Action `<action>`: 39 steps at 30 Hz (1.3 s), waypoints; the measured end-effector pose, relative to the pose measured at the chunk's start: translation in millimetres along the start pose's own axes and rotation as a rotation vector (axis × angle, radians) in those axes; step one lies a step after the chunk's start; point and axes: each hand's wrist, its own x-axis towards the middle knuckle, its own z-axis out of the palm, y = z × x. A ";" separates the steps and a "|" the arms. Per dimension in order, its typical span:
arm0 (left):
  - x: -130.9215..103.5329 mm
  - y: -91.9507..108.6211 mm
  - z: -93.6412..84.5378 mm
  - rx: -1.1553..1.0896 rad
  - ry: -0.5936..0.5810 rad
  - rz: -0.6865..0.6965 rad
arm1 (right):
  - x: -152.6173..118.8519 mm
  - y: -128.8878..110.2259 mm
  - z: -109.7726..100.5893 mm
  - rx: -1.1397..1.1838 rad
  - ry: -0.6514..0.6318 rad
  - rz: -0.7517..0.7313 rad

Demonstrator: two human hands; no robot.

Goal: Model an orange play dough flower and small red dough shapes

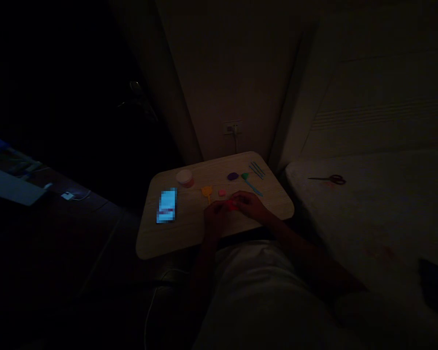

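In dim light, a small red piece [232,205] is held between my two hands over the table's near part. My left hand [215,217] closes on its left side, and my right hand [249,204] pinches it from the right. Just beyond them lies a pink lump [222,192], with an orange-yellow tool [207,192] to its left. Farther back are a purple lump [232,176] and a green piece [245,176]. A blue tool [253,187] lies beyond my right hand.
The small table [190,228] also bears a lit phone [167,205], a tub with a pale lid [185,178] and several thin sticks [257,170]. Scissors [326,179] lie on the pale surface at right. A wall socket [232,127] with a plugged cable is behind.
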 end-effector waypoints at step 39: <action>2.3 -7.9 -0.2 -0.001 -0.084 0.078 | -1.2 -2.1 1.0 -0.022 -0.026 0.005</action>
